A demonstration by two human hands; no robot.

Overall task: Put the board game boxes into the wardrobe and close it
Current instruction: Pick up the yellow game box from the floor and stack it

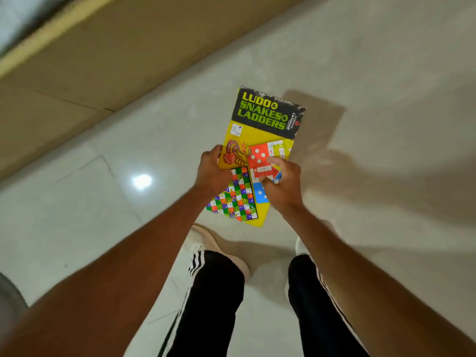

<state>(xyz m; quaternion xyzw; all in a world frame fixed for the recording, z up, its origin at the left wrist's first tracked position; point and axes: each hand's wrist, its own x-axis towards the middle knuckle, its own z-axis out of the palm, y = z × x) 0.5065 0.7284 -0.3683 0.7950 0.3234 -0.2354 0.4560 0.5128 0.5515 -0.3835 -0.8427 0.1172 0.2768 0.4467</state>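
A flat yellow and black board game box [260, 130], printed "Ludo & Snakes & Ladders", is held in the air above the floor in front of me. My left hand [212, 169] grips its left edge, fingers curled round it. My right hand [280, 181] holds the box's lower right part, with the thumb on the printed top. The wardrobe's interior is not in view.
A tan wooden panel [77, 73] runs diagonally across the upper left, along the edge of the glossy white tiled floor [77, 215]. My legs in black striped trousers and pale shoes [219, 243] stand below the box. A grey object [10, 297] sits at the left edge.
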